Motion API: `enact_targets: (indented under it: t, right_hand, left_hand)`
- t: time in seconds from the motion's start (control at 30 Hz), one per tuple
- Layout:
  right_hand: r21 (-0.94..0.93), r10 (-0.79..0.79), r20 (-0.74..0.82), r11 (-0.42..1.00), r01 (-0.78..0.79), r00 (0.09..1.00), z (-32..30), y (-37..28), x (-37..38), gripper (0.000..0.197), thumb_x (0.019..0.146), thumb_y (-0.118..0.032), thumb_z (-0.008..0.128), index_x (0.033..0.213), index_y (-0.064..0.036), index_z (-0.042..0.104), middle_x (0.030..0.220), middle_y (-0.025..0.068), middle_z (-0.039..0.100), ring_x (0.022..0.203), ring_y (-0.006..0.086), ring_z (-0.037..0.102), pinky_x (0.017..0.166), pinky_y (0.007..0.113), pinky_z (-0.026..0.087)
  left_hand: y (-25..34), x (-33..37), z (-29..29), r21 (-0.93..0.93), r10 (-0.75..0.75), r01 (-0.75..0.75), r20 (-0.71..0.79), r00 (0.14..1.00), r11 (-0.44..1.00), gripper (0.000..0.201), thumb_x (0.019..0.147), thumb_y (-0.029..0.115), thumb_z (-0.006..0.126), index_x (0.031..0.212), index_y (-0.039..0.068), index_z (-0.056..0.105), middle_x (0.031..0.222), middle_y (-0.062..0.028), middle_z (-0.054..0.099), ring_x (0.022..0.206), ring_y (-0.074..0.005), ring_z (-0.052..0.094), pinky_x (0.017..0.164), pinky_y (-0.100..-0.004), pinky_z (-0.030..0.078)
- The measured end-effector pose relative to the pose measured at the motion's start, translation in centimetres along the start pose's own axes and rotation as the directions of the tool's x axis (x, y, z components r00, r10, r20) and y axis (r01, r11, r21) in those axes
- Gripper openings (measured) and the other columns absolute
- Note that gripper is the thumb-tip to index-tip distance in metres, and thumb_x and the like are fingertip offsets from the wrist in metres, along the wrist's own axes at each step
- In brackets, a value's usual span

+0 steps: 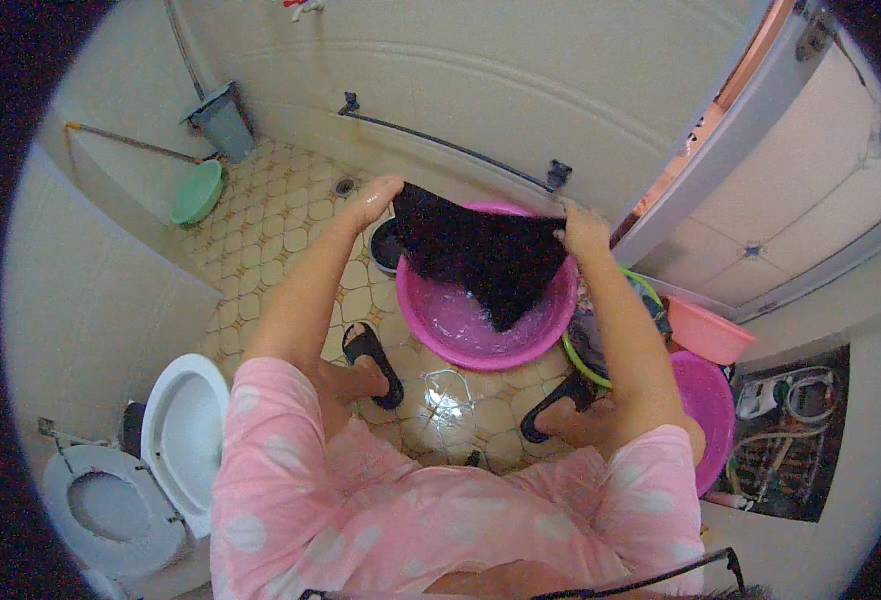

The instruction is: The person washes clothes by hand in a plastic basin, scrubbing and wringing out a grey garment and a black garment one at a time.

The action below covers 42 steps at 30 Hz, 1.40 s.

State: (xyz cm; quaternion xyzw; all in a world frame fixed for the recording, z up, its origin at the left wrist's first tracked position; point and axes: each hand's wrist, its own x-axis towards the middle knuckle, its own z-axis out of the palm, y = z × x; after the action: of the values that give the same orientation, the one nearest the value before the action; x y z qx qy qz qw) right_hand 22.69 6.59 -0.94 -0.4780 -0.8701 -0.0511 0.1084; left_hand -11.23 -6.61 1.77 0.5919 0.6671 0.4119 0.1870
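A wet-looking black cloth (490, 250) is stretched between my two hands, its lower part drooping into a large pink basin (423, 330). My left hand (375, 202) grips its upper left corner, and my right hand (584, 232) pinches the upper right one. Foamy water (460, 312) shows in the basin below the cloth. Both arms reach forward over the basin, which stands on the floor in front of my feet. The far part of the basin is hidden behind the cloth.
Right of the basin stand a green-rimmed tub (596, 374) with clothes, a salmon-pink basin (710, 332) and a magenta basin (705, 420). A dark round container (384, 248) sits at the left. Farther off are a toilet (115, 505), a mint-green basin (198, 195) and a tiled floor (260, 250).
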Motion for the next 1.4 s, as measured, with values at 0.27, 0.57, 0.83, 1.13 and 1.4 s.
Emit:
enact_targets:
  t: [0.27, 0.57, 0.83, 1.13, 1.4]
  right_hand:
    - [-0.116, -0.109, -0.219, 0.99, 0.085, 0.97, -10.3, 0.0, 2.6, 0.024, 0.066, -0.022, 0.063, 0.083, -0.0043, 0.06, 0.084, 0.0157, 0.059, 0.082, 0.0341, 0.054, 0.074, 0.042, 0.044]
    - [0.539, 0.227, -0.487, 0.838, 0.086, 0.843, -22.2, 0.8, 3.6, 0.029, 0.069, -0.021, 0.054, 0.087, 0.0013, 0.058, 0.083, 0.0195, 0.059, 0.079, 0.0328, 0.056, 0.071, 0.038, 0.042]
    - [0.996, 0.308, -0.038, 0.087, 0.011, 0.951, -19.7, 1.0, 5.9, 0.023, 0.072, -0.014, 0.055, 0.086, 0.0036, 0.058, 0.079, 0.011, 0.06, 0.069, 0.0191, 0.055, 0.061, 0.03, 0.041]
    - [0.92, 0.249, 0.377, 0.014, -0.393, 0.892, -3.7, 4.4, 7.6, 0.021, 0.073, -0.017, 0.052, 0.085, 0.0001, 0.058, 0.075, 0.0096, 0.058, 0.069, 0.019, 0.054, 0.063, 0.031, 0.042]
    - [0.627, 0.004, 0.58, 0.637, -0.448, 0.815, 10.0, 2.2, 5.5, 0.035, 0.074, -0.025, 0.054, 0.099, -0.0018, 0.057, 0.095, 0.0147, 0.06, 0.085, 0.0281, 0.057, 0.076, 0.036, 0.043]
  left_hand:
    - [2.9, 1.2, -2.5, 0.724, 0.239, -0.281, 0.164, 0.957, 0.63, 0.044, 0.071, 0.04, 0.059, 0.092, 0.001, 0.061, 0.091, -0.0179, 0.058, 0.09, -0.0324, 0.052, 0.081, -0.0373, 0.041]
    - [16.2, 4.0, -8.4, -0.381, -0.053, -0.01, -0.155, 0.987, 0.925, 0.036, 0.08, 0.033, 0.055, 0.102, 0.005, 0.053, 0.089, -0.0057, 0.057, 0.076, -0.015, 0.052, 0.067, -0.0298, 0.042]
    - [16.0, 6.7, -7.0, -0.601, -0.127, 0.223, 0.198, 0.972, 0.767, 0.035, 0.084, 0.031, 0.051, 0.103, 0.002, 0.051, 0.095, -0.0097, 0.057, 0.084, -0.0184, 0.054, 0.075, -0.0332, 0.042]
    - [5.1, 7.6, 1.3, -0.562, -0.293, 0.551, 0.485, 0.824, 0.617, 0.033, 0.088, 0.029, 0.043, 0.099, 0.0, 0.054, 0.096, -0.0122, 0.059, 0.085, -0.0225, 0.057, 0.074, -0.0371, 0.046]
    - [-12.4, 7.1, 13.1, -0.103, -0.238, 0.265, 0.22, 0.946, 0.959, 0.037, 0.085, 0.03, 0.047, 0.103, -0.001, 0.053, 0.1, -0.0157, 0.058, 0.087, -0.0265, 0.056, 0.077, -0.0377, 0.043]
